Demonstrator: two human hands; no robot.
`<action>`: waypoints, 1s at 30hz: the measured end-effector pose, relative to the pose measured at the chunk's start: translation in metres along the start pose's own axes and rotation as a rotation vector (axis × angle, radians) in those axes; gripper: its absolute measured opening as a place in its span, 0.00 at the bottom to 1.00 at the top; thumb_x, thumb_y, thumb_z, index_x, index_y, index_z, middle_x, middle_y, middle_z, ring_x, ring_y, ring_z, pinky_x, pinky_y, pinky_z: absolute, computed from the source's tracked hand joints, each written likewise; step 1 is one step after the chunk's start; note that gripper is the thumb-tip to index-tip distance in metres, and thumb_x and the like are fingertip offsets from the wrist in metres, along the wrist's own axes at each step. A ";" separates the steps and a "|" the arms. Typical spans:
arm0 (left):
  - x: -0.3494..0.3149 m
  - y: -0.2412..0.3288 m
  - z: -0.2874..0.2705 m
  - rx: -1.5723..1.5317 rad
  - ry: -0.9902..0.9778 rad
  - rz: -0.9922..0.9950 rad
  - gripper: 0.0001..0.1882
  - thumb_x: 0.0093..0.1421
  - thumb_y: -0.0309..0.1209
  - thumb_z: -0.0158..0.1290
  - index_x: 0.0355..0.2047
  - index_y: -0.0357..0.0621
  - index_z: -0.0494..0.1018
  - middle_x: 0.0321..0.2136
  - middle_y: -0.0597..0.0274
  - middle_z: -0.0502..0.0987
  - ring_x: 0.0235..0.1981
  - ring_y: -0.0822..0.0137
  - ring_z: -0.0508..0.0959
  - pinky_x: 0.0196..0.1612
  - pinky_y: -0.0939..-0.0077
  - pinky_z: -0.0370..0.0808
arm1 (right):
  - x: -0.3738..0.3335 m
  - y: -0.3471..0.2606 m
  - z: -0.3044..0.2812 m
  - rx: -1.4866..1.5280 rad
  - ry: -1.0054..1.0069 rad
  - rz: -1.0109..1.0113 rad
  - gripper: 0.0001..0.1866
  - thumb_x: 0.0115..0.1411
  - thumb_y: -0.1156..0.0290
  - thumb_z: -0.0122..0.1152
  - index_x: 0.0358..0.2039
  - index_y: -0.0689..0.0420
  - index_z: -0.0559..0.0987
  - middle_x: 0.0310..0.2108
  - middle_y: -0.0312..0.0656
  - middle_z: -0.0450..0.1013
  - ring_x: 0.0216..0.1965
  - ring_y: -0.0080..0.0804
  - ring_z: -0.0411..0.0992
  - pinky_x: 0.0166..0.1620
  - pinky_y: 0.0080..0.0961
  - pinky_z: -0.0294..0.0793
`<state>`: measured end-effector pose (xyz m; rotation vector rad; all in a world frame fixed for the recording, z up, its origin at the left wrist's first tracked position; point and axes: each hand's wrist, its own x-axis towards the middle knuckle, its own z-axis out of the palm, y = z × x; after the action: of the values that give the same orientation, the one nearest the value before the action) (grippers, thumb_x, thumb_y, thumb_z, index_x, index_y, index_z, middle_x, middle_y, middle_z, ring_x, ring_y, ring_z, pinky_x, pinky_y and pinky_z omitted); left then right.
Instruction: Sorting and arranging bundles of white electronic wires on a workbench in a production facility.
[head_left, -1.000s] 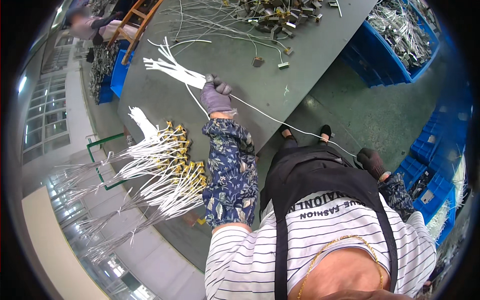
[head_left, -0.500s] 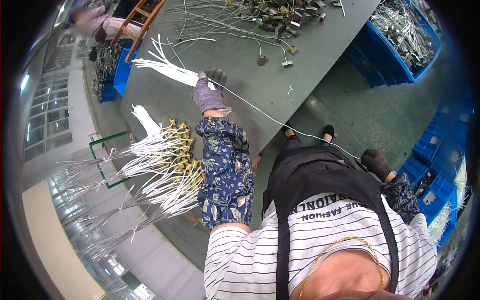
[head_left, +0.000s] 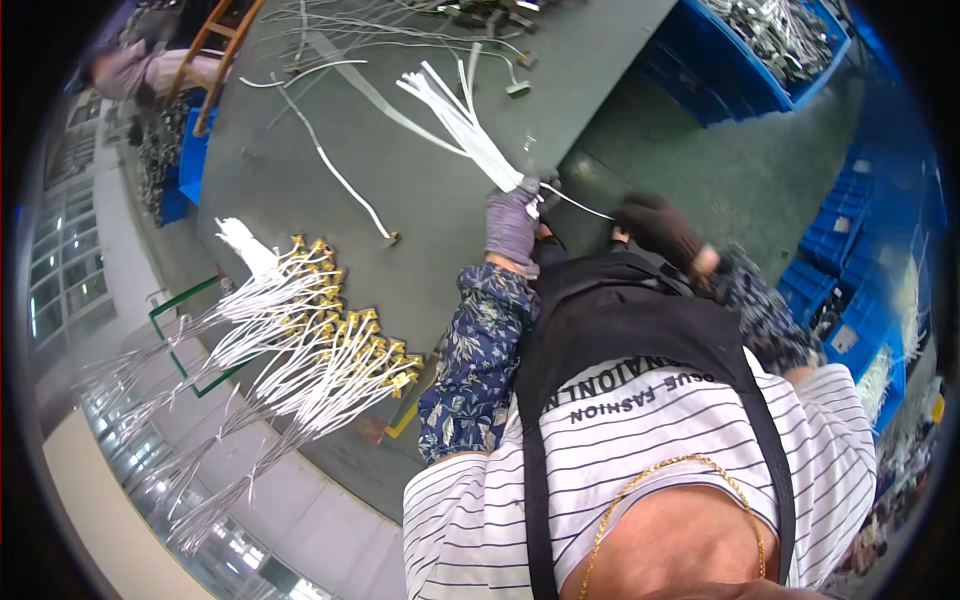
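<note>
My left hand [head_left: 513, 228], in a purple-grey glove, is closed around a bundle of white tubes [head_left: 468, 128] above the grey table's right edge. A thin white wire [head_left: 578, 205] runs from this bundle to my right hand [head_left: 655, 228]. That hand wears a dark glove and is slightly blurred; its fingers are closed at the wire's end, in front of my black apron. On the table left of the bundle lies a single white wire [head_left: 335, 170] with a small connector at its near end.
Wired pieces with white sleeves and yellow ends [head_left: 320, 350] lie heaped at the left table edge [head_left: 400, 285]. More wires and connectors [head_left: 490, 15] lie at the far side. Blue bins [head_left: 720, 75] stand beyond and to the right. A person [head_left: 140, 70] is at the far left.
My left hand has moved right and nearer with the tube bundle. My right hand has come left, so the wire between them spans far less. The single wire on the table is now uncovered.
</note>
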<state>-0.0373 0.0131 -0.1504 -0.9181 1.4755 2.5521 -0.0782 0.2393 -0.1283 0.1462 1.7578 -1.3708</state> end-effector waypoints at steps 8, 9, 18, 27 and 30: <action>-0.001 0.077 -0.045 0.070 0.269 0.280 0.17 0.60 0.41 0.56 0.32 0.37 0.76 0.27 0.61 0.75 0.24 0.71 0.74 0.25 0.75 0.74 | 0.053 0.006 0.004 -0.366 -0.218 -0.639 0.18 0.46 0.78 0.64 0.41 0.57 0.78 0.32 0.45 0.73 0.31 0.41 0.73 0.34 0.32 0.74; 0.001 0.073 -0.049 0.169 0.303 0.366 0.16 0.61 0.40 0.55 0.33 0.36 0.76 0.28 0.61 0.75 0.25 0.71 0.75 0.25 0.79 0.73 | 0.060 -0.003 0.013 -0.519 -0.133 -0.867 0.17 0.47 0.78 0.61 0.40 0.58 0.78 0.33 0.44 0.73 0.31 0.36 0.72 0.33 0.29 0.74; 0.004 0.052 -0.050 0.112 0.488 0.321 0.13 0.63 0.35 0.51 0.30 0.36 0.70 0.17 0.62 0.71 0.15 0.71 0.71 0.19 0.79 0.72 | 0.063 -0.053 0.080 -0.343 -0.123 -0.714 0.22 0.47 0.77 0.63 0.46 0.57 0.74 0.42 0.45 0.73 0.37 0.38 0.74 0.38 0.32 0.75; -0.003 0.039 -0.042 0.202 0.380 0.057 0.09 0.59 0.33 0.57 0.29 0.39 0.73 0.19 0.70 0.68 0.19 0.76 0.65 0.22 0.78 0.61 | 0.061 -0.067 0.103 -0.736 0.045 -0.746 0.23 0.54 0.58 0.60 0.48 0.51 0.71 0.41 0.44 0.73 0.41 0.45 0.74 0.41 0.38 0.74; 0.001 0.036 -0.051 0.156 0.370 0.074 0.10 0.58 0.35 0.58 0.27 0.41 0.73 0.18 0.70 0.68 0.16 0.76 0.65 0.19 0.79 0.61 | 0.061 -0.068 0.107 -0.780 0.034 -0.715 0.23 0.54 0.55 0.59 0.48 0.51 0.71 0.40 0.43 0.73 0.41 0.45 0.74 0.41 0.38 0.74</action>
<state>-0.0261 -0.0475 -0.1421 -1.3906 1.8000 2.3617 -0.0939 0.0996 -0.1212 -0.9633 2.3550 -1.0102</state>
